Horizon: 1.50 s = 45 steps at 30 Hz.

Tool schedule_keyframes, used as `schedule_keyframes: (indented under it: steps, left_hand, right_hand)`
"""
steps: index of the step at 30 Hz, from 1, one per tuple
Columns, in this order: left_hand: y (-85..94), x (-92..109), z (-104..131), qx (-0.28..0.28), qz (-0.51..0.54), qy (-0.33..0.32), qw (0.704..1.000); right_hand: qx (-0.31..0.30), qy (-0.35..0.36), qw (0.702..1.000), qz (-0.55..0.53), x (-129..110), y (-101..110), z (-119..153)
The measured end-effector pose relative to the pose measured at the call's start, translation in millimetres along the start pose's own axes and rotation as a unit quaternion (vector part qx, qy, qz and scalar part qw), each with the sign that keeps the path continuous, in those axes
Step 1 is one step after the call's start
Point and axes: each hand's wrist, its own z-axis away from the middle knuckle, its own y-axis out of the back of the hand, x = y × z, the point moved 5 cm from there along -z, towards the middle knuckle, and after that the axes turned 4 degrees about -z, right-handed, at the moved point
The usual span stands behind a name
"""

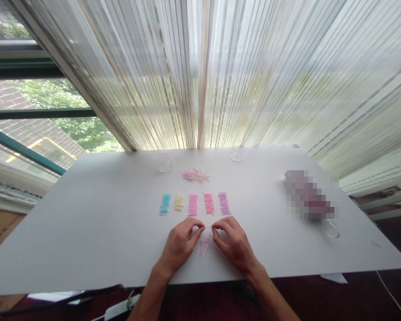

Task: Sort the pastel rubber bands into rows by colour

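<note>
Both hands meet over the front middle of the white table. My left hand (182,240) pinches one end of a thin pink strand (208,227), and my right hand (233,243) pinches the other. The strand runs level between the fingertips; its exact kind is too small to make out. Just below it, a small loose heap of pink strands (205,245) lies between the hands. Beyond the fingers are side-by-side stacks of like pieces: turquoise (165,204), yellow (179,202), pink (193,205), coral (209,203) and purple (223,203). Farther back is a mixed-colour pile (195,175).
A clear round container (164,163) stands at the back left of the pile, and a clear round lid-like piece (236,156) lies at the back right. A blurred-out pouch-like object (307,195) with a loop rests on the right of the table (96,223). Striped curtains (200,71) hang behind.
</note>
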Motion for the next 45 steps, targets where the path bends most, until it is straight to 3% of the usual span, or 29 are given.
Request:
schedule_keyframes:
  steps: [4,10,19,26,31,37,45]
  left_hand:
    - [-1.6,2,-5,0.015,-0.066,-0.004,0.998]
    - [-4.7,2,-17,0.094,-0.126,0.059,0.986]
    - [-16.0,2,-26,0.069,-0.116,0.073,0.988]
    - [-18.4,-3,-23,0.058,-0.114,0.071,0.989]
    - [-5.6,-8,-16,0.069,-0.08,0.078,0.991]
    - [22.9,-30,-1,0.082,-0.111,0.114,0.984]
    - [23.0,-31,-1,0.094,-0.157,0.114,0.976]
  right_hand:
    - [0.0,-0.014,1.0,0.014,6,-2,1]
    - [0.031,-0.058,0.997,0.037,18,-2,6]
    - [0.047,-0.09,0.995,0.026,20,1,5]
    - [0.025,-0.081,0.996,0.032,18,-1,5]
    - [0.019,-0.082,0.996,0.036,17,0,5]
    - [0.018,-0.081,0.996,0.039,17,-1,4]
    - [0.016,-0.087,0.995,0.036,17,-1,4]
